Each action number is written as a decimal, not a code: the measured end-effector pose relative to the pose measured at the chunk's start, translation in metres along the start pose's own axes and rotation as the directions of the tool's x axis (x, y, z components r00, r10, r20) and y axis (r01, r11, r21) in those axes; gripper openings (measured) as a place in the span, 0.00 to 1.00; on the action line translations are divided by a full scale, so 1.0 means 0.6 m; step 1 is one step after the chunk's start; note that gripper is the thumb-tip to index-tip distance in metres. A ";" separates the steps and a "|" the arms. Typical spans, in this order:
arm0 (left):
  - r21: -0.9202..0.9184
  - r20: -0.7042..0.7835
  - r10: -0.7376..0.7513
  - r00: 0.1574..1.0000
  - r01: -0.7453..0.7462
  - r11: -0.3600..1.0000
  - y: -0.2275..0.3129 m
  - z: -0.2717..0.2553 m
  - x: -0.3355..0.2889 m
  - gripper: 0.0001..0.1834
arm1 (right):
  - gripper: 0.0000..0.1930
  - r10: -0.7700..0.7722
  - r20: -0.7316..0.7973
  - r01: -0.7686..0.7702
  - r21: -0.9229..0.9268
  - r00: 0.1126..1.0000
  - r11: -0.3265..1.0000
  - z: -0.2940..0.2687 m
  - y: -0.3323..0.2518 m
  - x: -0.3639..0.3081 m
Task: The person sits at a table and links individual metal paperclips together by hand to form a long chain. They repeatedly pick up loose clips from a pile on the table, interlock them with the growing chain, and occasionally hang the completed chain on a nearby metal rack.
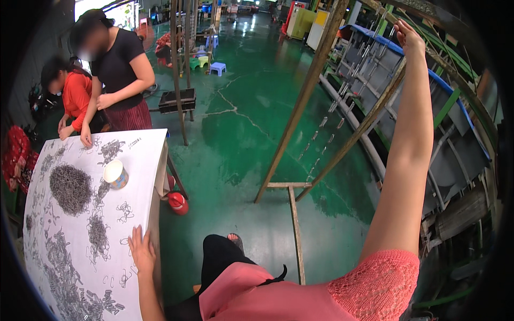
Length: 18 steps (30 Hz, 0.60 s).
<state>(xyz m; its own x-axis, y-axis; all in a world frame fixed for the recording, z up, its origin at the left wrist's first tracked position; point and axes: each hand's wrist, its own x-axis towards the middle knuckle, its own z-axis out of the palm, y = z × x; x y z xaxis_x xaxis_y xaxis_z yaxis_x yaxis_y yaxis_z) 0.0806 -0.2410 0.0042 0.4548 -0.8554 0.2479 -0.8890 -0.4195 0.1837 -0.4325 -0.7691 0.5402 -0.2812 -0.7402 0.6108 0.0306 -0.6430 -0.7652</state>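
My left hand (142, 249) lies flat with fingers spread on the right edge of a white-topped table (140, 200), beside a few loose bent metal hooks (125, 211). It holds nothing. Raised high at the upper right, my right hand (410, 38) is at the top bar of a rusty metal rack (305, 101). Its fingers are drawn together, and whatever they hold is too small to make out. Strands of small linked metal pieces (323, 122) hang within the rack, below and left of that hand.
On the table are a dense heap of dark metal hooks (70, 189), scattered piles, and a paper cup (115, 174). Two people work at its far side, one in black (120, 64), one in red (77, 88). A red fire extinguisher (178, 203) stands by the table. Grey panels (393, 80) line the right.
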 end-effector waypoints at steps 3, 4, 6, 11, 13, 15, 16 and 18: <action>-0.013 -0.004 -0.002 1.000 0.002 1.000 0.005 -0.003 0.002 0.24 | 0.08 -0.058 -0.015 0.059 0.013 0.998 0.998 -0.003 -0.014 0.023; -0.013 -0.003 -0.004 1.000 0.004 1.000 0.006 -0.006 0.001 0.24 | 0.08 -0.075 -0.009 0.075 0.020 0.997 0.997 -0.002 -0.012 0.028; -0.013 -0.003 -0.009 1.000 0.009 1.000 0.010 -0.011 0.001 0.24 | 0.09 -0.095 -0.036 0.097 0.038 0.995 0.995 0.005 -0.013 0.041; -0.004 -0.011 -0.022 1.000 0.022 1.000 0.004 -0.006 -0.004 0.23 | 0.10 -0.172 0.022 0.171 0.064 0.985 0.983 -0.015 0.012 0.149; -0.003 -0.002 -0.022 1.000 0.022 1.000 0.010 -0.007 0.000 0.23 | 0.10 -0.164 0.002 0.164 0.070 0.986 0.984 -0.019 0.026 0.178; -0.005 0.004 -0.027 1.000 0.027 1.000 0.014 -0.010 0.000 0.23 | 0.10 -0.183 0.013 0.182 0.077 0.983 0.980 -0.020 0.031 0.193; 0.002 -0.005 -0.022 1.000 0.022 1.000 0.012 -0.009 -0.001 0.23 | 0.10 -0.202 0.033 0.199 0.080 0.979 0.977 -0.021 0.034 0.198; 0.011 -0.019 -0.008 1.000 0.008 1.000 0.008 0.001 -0.001 0.22 | 0.09 -0.235 0.065 0.229 0.085 0.970 0.970 -0.024 0.034 0.208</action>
<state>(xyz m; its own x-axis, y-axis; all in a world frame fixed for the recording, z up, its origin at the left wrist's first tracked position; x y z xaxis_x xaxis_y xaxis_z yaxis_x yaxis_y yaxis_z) 0.0763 -0.2427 0.0046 0.4629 -0.8460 0.2646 -0.8858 -0.4299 0.1751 -0.4808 -0.8717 0.5975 -0.2173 -0.5797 0.7853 0.0470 -0.8098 -0.5848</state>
